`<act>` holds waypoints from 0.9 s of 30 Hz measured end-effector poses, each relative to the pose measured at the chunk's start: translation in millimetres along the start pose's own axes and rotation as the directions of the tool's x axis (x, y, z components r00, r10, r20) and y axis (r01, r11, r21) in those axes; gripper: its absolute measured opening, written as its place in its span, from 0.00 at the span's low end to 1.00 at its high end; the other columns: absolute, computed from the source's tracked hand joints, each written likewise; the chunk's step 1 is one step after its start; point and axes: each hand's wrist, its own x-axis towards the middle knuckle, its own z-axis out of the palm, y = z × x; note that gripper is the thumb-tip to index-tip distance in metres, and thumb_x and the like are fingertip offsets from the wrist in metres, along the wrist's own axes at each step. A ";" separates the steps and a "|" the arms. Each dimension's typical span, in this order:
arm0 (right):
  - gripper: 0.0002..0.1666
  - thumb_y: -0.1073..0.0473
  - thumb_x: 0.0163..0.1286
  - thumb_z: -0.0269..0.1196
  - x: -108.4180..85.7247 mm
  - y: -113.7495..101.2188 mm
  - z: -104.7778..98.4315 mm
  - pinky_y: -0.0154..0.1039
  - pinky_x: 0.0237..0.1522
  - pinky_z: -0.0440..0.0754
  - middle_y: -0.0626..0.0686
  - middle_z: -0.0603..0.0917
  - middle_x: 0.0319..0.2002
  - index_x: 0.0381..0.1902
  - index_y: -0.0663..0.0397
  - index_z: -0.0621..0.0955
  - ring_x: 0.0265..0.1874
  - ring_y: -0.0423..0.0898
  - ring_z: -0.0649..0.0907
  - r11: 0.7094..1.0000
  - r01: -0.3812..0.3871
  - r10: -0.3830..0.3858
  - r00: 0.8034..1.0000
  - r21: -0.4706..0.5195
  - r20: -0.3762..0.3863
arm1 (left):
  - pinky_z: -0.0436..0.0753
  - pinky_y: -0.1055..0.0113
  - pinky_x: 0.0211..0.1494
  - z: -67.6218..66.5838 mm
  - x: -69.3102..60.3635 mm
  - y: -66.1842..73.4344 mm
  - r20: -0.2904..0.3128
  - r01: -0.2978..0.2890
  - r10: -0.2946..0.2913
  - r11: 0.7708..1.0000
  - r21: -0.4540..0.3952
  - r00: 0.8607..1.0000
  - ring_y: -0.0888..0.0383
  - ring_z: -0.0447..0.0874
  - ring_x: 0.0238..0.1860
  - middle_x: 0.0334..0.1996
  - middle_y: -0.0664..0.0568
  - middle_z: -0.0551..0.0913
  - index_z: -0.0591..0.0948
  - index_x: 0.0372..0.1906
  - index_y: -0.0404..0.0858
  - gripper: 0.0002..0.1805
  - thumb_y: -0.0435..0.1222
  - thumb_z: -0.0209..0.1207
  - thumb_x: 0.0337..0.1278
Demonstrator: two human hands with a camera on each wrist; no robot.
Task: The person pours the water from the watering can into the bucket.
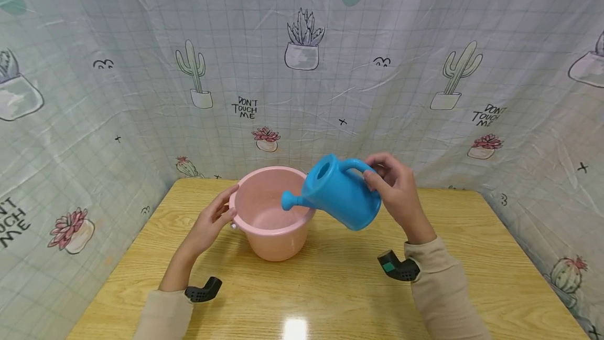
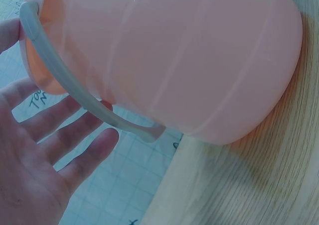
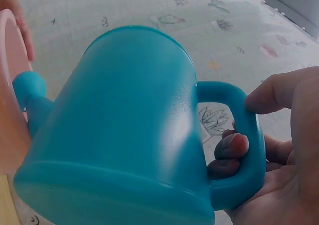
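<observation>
A pink bucket stands upright on the table. Its pale carrying handle hangs down outside in the left wrist view. My left hand touches the bucket's rim at the left, fingers fairly straight, thumb on the nearer side. In my right hand is a blue watering can, gripped by its loop handle, with fingers passing through the loop. The can is raised off the table and tilted left; its round spout head reaches over the bucket's opening. No water is visible from the spout.
The wooden table lies beneath both hands. A cactus-print cloth hangs behind it and along both sides. Black devices are strapped to both wrists, over beige sleeves.
</observation>
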 end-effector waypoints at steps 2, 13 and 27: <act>0.09 0.70 0.70 0.54 -0.1 0.0 -0.5 0.32 0.34 0.75 0.48 0.76 0.32 0.45 0.74 0.74 0.27 0.39 0.74 1.000 0.000 0.000 1.000 0.001 0.008 | 0.75 0.78 0.55 0.0 0.0 -0.4 0.001 0.000 0.000 1.000 0.001 1.000 0.40 0.71 0.65 0.71 0.43 0.65 0.59 0.75 0.51 0.30 0.35 0.50 0.71; 0.11 0.70 0.71 0.54 0.6 0.5 -2.1 0.30 0.38 0.81 0.55 0.77 0.32 0.49 0.73 0.74 0.30 0.39 0.78 0.995 0.031 -0.026 0.998 -0.093 0.051 | 0.76 0.79 0.55 0.5 0.2 -1.3 0.003 0.002 -0.002 1.000 -0.003 1.000 0.39 0.70 0.66 0.72 0.43 0.63 0.59 0.75 0.51 0.30 0.35 0.49 0.72; 0.11 0.68 0.70 0.58 1.4 -2.8 -1.0 0.31 0.35 0.81 0.55 0.82 0.34 0.49 0.65 0.77 0.30 0.40 0.81 0.990 0.002 0.000 1.000 -0.144 0.015 | 0.77 0.78 0.54 0.6 -0.7 -0.5 0.006 0.003 -0.003 1.000 -0.017 1.000 0.39 0.70 0.65 0.73 0.44 0.61 0.59 0.75 0.50 0.30 0.35 0.49 0.72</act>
